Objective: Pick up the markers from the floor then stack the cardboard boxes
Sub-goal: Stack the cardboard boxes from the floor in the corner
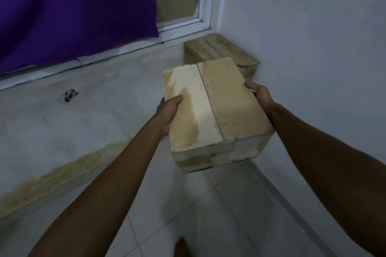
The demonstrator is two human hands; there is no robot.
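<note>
I hold a taped cardboard box (217, 110) in the air at mid-frame, its top seam running away from me. My left hand (168, 113) grips its left side with the thumb on top. My right hand (261, 95) grips its far right edge. A second cardboard box (219, 51) lies on the floor in the corner beyond it, against the wall, partly hidden by the held box. No markers are in view.
A purple curtain (73, 10) hangs at the upper left over a white-framed glass door (205, 6). A raised grey concrete step (83, 115) spans the left. White floor tiles (188, 204) lie below, a white wall (313, 48) stands on the right, and my foot (181, 246) shows at the bottom.
</note>
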